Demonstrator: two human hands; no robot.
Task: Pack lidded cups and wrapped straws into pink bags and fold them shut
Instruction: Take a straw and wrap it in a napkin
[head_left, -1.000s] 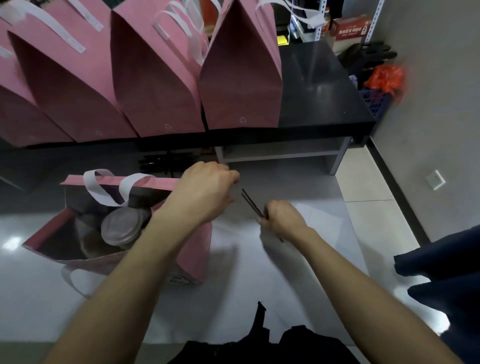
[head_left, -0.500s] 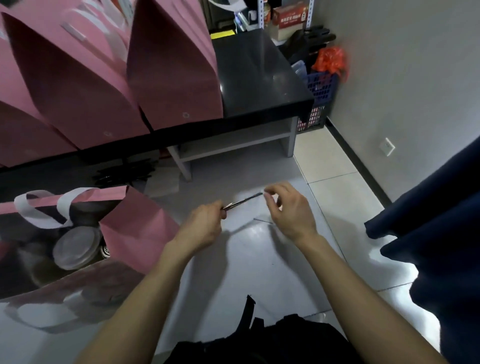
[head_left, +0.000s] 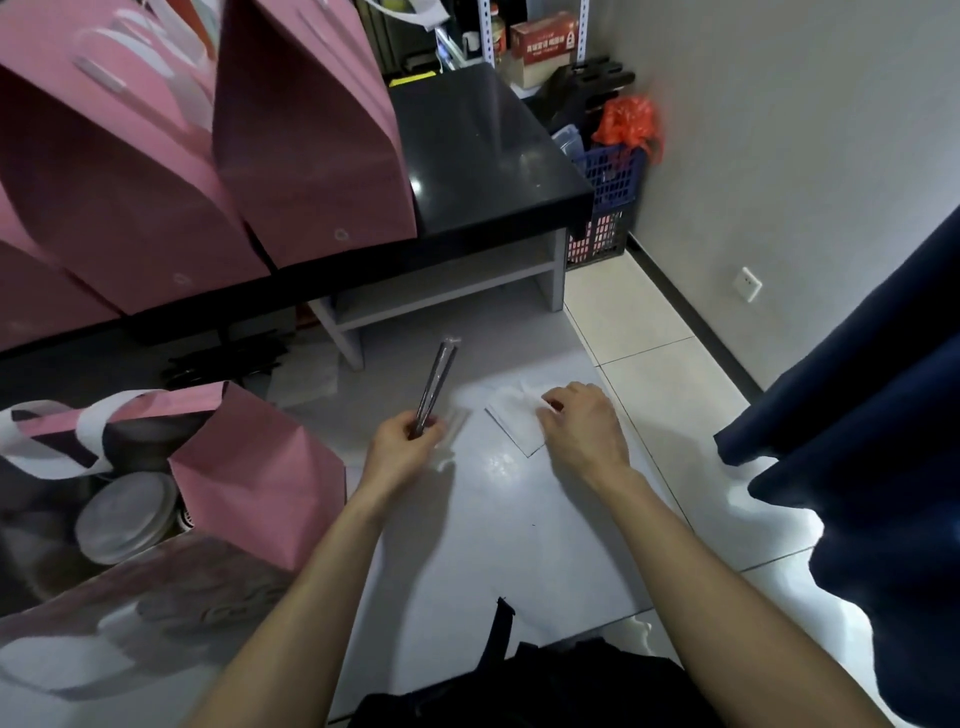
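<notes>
Upward, slightly right-tilted: wrapped straws (head_left: 435, 385) in left hand (head_left: 402, 446).

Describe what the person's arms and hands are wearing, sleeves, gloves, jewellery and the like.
Both forearms are bare up to the bottom edge of the picture, with no sleeve showing. The left hand and the right hand wear no gloves. No watch, bracelet or ring can be seen on either wrist or on the fingers, though the picture is a little blurred.

open pink bag (head_left: 260, 467) cropped left, cups (head_left: 124, 517) half hidden

Right hand (head_left: 582, 426) released the straws (head_left: 435, 387), reaching napkins (head_left: 514, 421).
</notes>
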